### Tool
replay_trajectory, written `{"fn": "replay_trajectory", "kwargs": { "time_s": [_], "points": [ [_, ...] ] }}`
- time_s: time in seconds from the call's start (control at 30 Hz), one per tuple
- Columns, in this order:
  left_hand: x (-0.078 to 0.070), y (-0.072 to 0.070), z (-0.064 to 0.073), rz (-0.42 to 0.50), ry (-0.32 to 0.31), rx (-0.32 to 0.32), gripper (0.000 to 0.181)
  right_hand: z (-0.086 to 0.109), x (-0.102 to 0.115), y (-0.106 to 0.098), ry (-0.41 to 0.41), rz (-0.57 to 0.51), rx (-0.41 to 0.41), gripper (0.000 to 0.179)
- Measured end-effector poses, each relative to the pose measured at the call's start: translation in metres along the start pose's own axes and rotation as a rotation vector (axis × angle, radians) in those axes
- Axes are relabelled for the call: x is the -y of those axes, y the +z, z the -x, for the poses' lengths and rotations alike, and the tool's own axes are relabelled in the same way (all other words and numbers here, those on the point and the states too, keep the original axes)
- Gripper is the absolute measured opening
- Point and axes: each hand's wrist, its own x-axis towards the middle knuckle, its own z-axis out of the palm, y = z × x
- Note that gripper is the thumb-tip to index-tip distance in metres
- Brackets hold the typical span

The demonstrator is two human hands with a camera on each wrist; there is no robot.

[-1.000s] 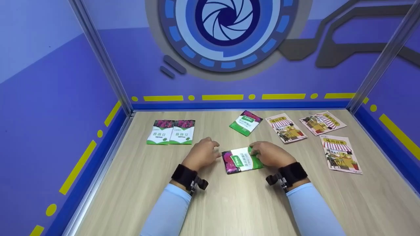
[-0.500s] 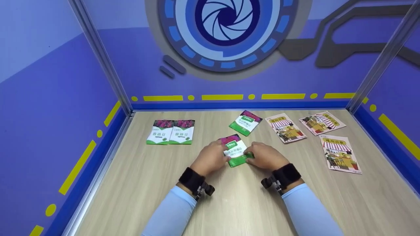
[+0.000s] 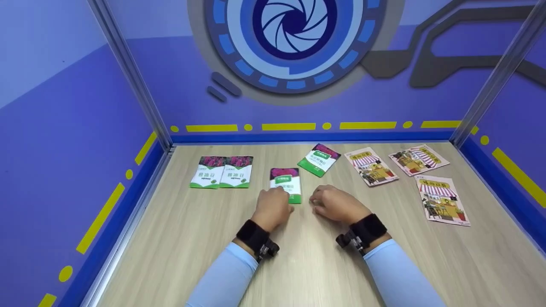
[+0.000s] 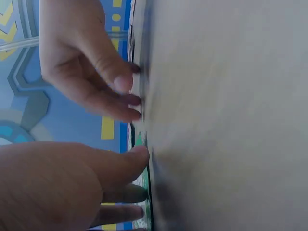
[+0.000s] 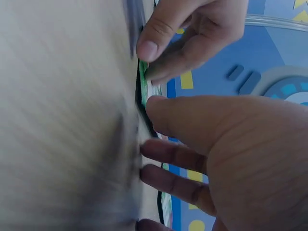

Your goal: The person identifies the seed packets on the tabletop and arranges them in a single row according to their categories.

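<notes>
In the head view, a seed packet (image 3: 286, 175) with pink flowers and a green lower edge lies flat and nearly straight in mid-table. My left hand (image 3: 271, 207) rests its fingertips on the packet's lower left part, covering some of the print. From the left wrist, this hand's fingers look fairly straight, with the thumb (image 4: 126, 163) down at the table surface. My right hand (image 3: 339, 204) is just right of the packet, apart from it. Its fingers (image 5: 178, 185) are loosely bent, tips close to the tabletop, holding nothing.
Two similar flower packets (image 3: 222, 172) lie side by side at the left. Another green-edged packet (image 3: 320, 159) lies tilted at the back. Pink packets with a striped awning picture (image 3: 371, 166) are scattered at the right. Blue printed walls (image 3: 290, 106) enclose the table (image 3: 307, 264).
The seed packet turned from lying sideways to upright, then slid left and farther back. Both hands gripped it half a second ago; the right hand has since let go.
</notes>
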Motion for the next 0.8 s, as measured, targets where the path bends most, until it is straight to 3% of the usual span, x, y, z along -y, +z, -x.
{"fn": "replay_trajectory", "kwargs": {
  "time_s": [0.3,0.47,0.63,0.8],
  "points": [
    [0.027,0.003,-0.002,0.098,-0.074,0.038,0.062,0.002,-0.009,0.002,0.012,0.005,-0.008,0.017],
    [0.040,0.002,-0.003,0.087,-0.100,0.021,0.063,0.002,-0.010,0.002,0.015,-0.014,0.003,0.020],
    [0.040,0.001,-0.005,0.073,-0.075,-0.001,0.060,0.003,-0.009,0.002,0.041,-0.010,0.011,0.023],
    [0.037,0.002,-0.005,0.090,-0.096,0.093,0.068,0.003,-0.008,0.001,0.036,0.010,0.006,0.023]
  ]
}}
